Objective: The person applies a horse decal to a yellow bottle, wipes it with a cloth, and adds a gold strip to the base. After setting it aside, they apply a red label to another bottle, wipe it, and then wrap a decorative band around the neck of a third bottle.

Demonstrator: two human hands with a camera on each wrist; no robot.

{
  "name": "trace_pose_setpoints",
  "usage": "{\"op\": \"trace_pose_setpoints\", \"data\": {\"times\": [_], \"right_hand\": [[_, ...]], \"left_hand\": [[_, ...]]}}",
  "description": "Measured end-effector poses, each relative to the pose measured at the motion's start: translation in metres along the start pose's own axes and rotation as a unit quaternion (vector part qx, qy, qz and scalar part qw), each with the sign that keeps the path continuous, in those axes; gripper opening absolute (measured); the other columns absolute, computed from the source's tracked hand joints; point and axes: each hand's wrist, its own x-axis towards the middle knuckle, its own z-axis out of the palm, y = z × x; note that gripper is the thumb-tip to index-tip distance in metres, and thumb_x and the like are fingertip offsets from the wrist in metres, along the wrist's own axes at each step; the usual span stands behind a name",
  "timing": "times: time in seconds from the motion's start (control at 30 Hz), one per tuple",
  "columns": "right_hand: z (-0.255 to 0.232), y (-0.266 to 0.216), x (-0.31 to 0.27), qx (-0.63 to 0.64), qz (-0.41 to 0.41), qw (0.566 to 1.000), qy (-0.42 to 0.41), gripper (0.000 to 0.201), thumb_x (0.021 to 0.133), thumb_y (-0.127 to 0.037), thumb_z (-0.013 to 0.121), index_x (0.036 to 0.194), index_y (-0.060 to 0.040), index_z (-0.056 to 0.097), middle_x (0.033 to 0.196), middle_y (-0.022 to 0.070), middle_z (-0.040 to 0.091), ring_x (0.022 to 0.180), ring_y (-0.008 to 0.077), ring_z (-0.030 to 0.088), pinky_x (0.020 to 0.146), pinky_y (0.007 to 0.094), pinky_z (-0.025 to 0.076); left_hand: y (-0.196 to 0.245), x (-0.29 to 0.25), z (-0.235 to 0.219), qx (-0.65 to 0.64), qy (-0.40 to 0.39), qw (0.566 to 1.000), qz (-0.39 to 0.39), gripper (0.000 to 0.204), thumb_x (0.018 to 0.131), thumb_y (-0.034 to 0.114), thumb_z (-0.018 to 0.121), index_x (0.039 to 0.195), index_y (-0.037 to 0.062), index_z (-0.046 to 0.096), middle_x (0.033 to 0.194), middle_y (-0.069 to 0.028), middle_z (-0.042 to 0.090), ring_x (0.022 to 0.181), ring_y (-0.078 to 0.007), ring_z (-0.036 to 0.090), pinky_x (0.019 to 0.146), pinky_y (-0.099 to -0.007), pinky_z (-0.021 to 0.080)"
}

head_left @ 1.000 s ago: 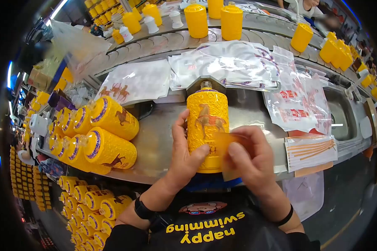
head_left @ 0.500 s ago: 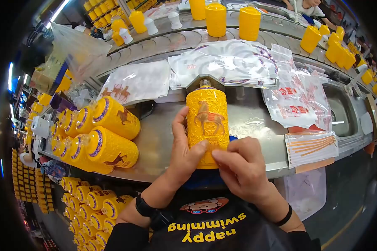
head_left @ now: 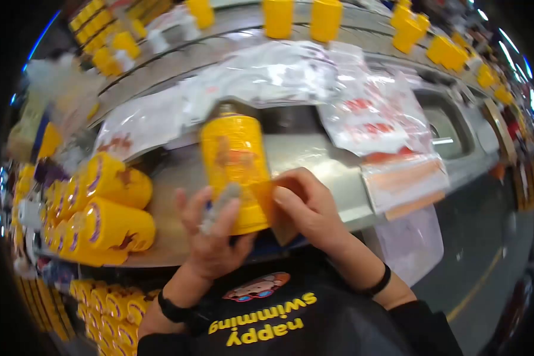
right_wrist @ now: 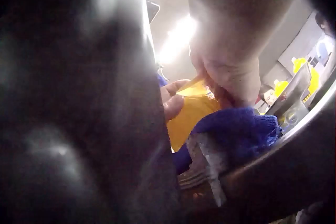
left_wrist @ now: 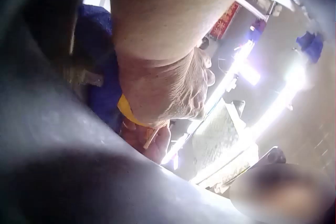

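Note:
A yellow bottle (head_left: 234, 160) with a horse picture lies on the metal worktop, neck away from the body. At its lower left, my left hand (head_left: 210, 243) holds a small blurred grey-white thing (head_left: 215, 215) between thumb and fingers. My right hand (head_left: 310, 207) pinches a thin orange-brown sheet (head_left: 280, 222) against the bottle's lower right side. In the right wrist view the sheet (right_wrist: 193, 87) sticks out from my right hand (right_wrist: 228, 79) above the yellow bottle (right_wrist: 191, 119). The left wrist view shows the back of my left hand (left_wrist: 163, 90), its fingertips hidden.
Several yellow bottles (head_left: 118, 225) lie stacked at the left. Behind the bottle are white printed sheets (head_left: 255, 74); a clear packet (head_left: 406, 181) lies at the right, before a sink (head_left: 442, 127). Yellow containers (head_left: 277, 18) stand on the conveyor.
The head view has shifted, so the worktop sits further left. My left hand has left the bottle's side and holds the grey-white thing. The sheet in my right hand shows at the bottle's right edge.

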Motion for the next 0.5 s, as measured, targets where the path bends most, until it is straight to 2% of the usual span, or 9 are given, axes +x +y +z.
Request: {"op": "trace_pose_setpoints", "data": {"times": [0.07,0.1,0.13,0.2,0.23,0.27,0.33,0.4,0.5], "right_hand": [[-0.013,-0.003,-0.006,-0.022,-0.056,0.998,0.036,0.020,0.094,-0.011,0.057,0.111,0.0002,0.056,0.091,0.0129,0.066,0.081,0.0201,0.064,0.077,0.0300,0.050],[-0.030,-0.014,-0.015,-0.111,-0.052,0.992,0.014,0.027,0.096,-0.005,0.052,0.123,-0.0009,0.053,0.115,0.0082,0.062,0.087,0.0073,0.054,0.079,0.0250,0.047],[-0.040,-0.005,-0.019,-0.182,-0.155,0.968,0.071,0.030,0.093,0.002,0.048,0.122,-0.0010,0.056,0.128,0.0151,0.059,0.095,0.0135,0.057,0.083,0.0277,0.047],[-0.088,-0.008,-0.027,-0.352,-0.242,0.899,0.098,0.032,0.085,0.009,0.049,0.113,0.0004,0.062,0.136,0.0202,0.054,0.107,0.0253,0.058,0.091,0.0325,0.046],[-0.111,-0.010,-0.036,-0.425,-0.214,0.870,0.128,0.035,0.081,0.011,0.049,0.111,0.0001,0.064,0.135,0.0210,0.053,0.113,0.0300,0.055,0.095,0.0347,0.044],[-0.137,-0.008,-0.047,-0.494,-0.190,0.834,0.156,0.038,0.077,0.013,0.049,0.108,-0.0003,0.066,0.135,0.0218,0.053,0.118,0.0347,0.052,0.100,0.0368,0.043],[-0.184,0.001,-0.073,-0.583,-0.094,0.779,0.213,0.038,0.077,0.011,0.052,0.109,-0.0024,0.068,0.134,0.0189,0.055,0.121,0.0359,0.050,0.103,0.0393,0.041],[-0.212,0.005,-0.092,-0.668,-0.029,0.704,0.238,0.036,0.079,0.006,0.055,0.110,-0.0051,0.069,0.130,0.0163,0.058,0.120,0.0358,0.050,0.101,0.0403,0.043],[-0.230,0.019,-0.107,-0.702,0.018,0.658,0.272,0.031,0.078,-0.005,0.062,0.108,-0.0085,0.070,0.127,0.0150,0.058,0.114,0.0355,0.052,0.093,0.0455,0.046]], "left_hand": [[0.000,0.000,0.004,0.001,-0.004,1.000,-0.022,0.065,0.087,0.032,0.068,0.138,0.0025,0.040,0.139,-0.0208,0.045,0.133,-0.0405,0.039,0.115,-0.0563,0.021],[0.003,0.003,0.004,-0.006,-0.010,0.999,-0.043,0.069,0.089,0.034,0.067,0.141,0.0008,0.036,0.142,-0.0207,0.043,0.134,-0.0398,0.039,0.115,-0.0536,0.023],[0.004,0.003,0.004,-0.006,-0.019,0.998,-0.067,0.074,0.090,0.036,0.067,0.144,-0.0008,0.032,0.144,-0.0206,0.041,0.134,-0.0391,0.039,0.115,-0.0508,0.025],[0.000,-0.009,0.016,-0.176,0.013,0.975,-0.136,0.083,0.088,0.035,0.070,0.147,-0.0018,0.025,0.146,-0.0216,0.037,0.137,-0.0373,0.036,0.114,-0.0487,0.027],[-0.001,-0.013,0.019,-0.259,0.024,0.950,-0.175,0.087,0.087,0.035,0.072,0.148,-0.0022,0.022,0.147,-0.0222,0.035,0.138,-0.0365,0.035,0.114,-0.0477,0.028],[0.001,-0.013,0.020,-0.278,0.028,0.942,-0.185,0.089,0.088,0.037,0.071,0.149,-0.0025,0.020,0.149,-0.0215,0.034,0.138,-0.0346,0.035,0.114,-0.0454,0.029],[0.006,-0.011,0.018,-0.312,0.037,0.927,-0.207,0.092,0.089,0.040,0.069,0.150,-0.0029,0.016,0.151,-0.0202,0.030,0.138,-0.0310,0.035,0.113,-0.0409,0.030],[0.005,-0.014,0.018,-0.307,0.035,0.928,-0.210,0.095,0.089,0.040,0.069,0.151,-0.0016,0.011,0.153,-0.0185,0.027,0.138,-0.0297,0.035,0.112,-0.0406,0.032],[0.007,-0.014,0.021,-0.349,0.046,0.908,-0.229,0.095,0.090,0.040,0.068,0.152,0.0015,0.008,0.152,-0.0168,0.028,0.137,-0.0289,0.037,0.112,-0.0400,0.032]]}}
